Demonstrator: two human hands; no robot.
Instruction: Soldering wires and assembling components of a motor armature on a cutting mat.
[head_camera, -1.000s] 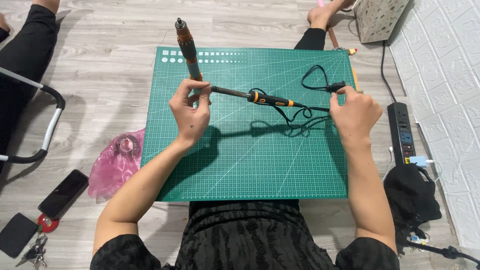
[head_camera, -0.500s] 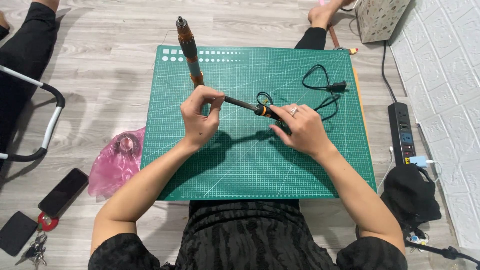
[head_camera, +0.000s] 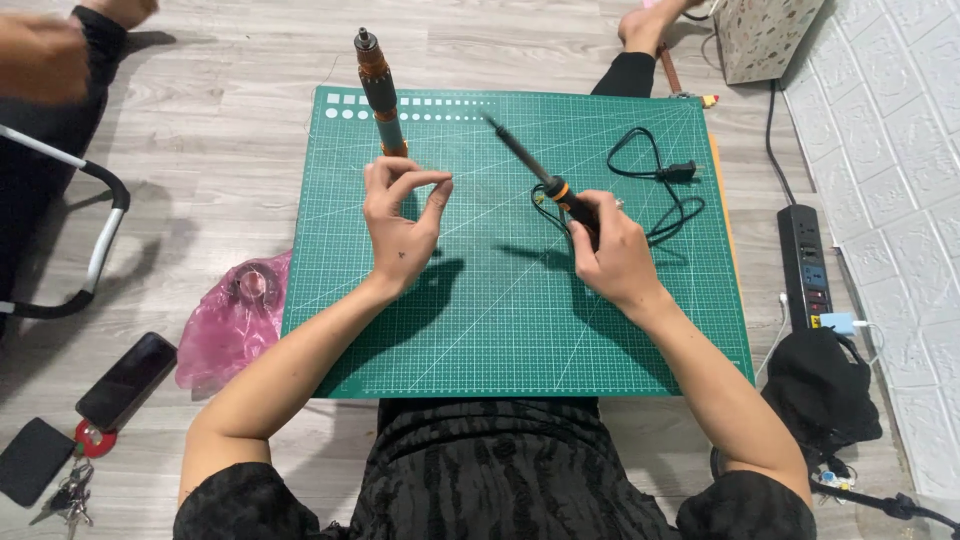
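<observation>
A soldering iron (head_camera: 545, 180) — black handle, orange collar, dark slim shaft — slants over the green mat (head_camera: 500, 330), tip up-left, held at the handle. Its black cord (head_camera: 655, 175) loops loosely on the mat — plug lying free.

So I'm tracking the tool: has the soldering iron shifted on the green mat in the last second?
Yes. The soldering iron has swung; its tip now points toward the green mat's far edge.

The soldering iron (head_camera: 545, 180) has a dull dark metal shaft and a glossy black-and-orange plastic handle. It lies on a matt green rubbery cutting mat (head_camera: 500, 330), laid on a pale, grained wooden floor (head_camera: 230, 90). At nine o'clock, a crinkled pink plastic bag (head_camera: 235, 320) shines.
</observation>
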